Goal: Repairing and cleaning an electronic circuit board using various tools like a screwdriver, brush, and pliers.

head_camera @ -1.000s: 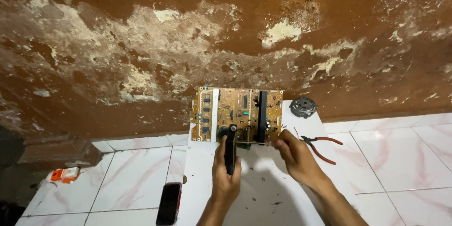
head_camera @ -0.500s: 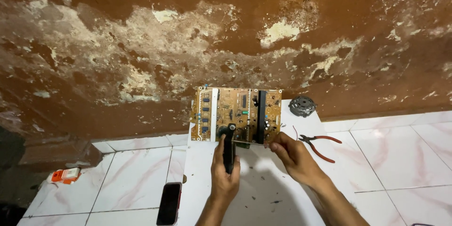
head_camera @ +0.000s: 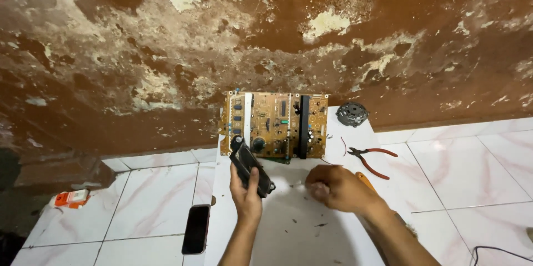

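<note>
A tan circuit board [head_camera: 275,124] stands on edge against the brown peeling wall, on a white sheet [head_camera: 294,227] laid over the tiled floor. My left hand [head_camera: 247,196] grips a black oblong tool [head_camera: 251,166] tilted up-left, its tip touching the board's lower left part. My right hand [head_camera: 336,188] hovers low over the sheet to the right, fingers curled and blurred; I cannot tell if it holds something small. An orange handle [head_camera: 363,179] peeks out behind it.
Red-handled pliers [head_camera: 369,158] lie right of the board. A round grey metal part [head_camera: 352,114] sits by the wall. A black phone [head_camera: 196,229] lies on the tiles at left. A small orange and white object [head_camera: 69,198] lies far left. A black cable [head_camera: 499,252] at bottom right.
My right hand has drawn back from the board's lower right edge down to the sheet. The black tool has tilted from upright to leaning up-left. The view has shifted slightly.
</note>
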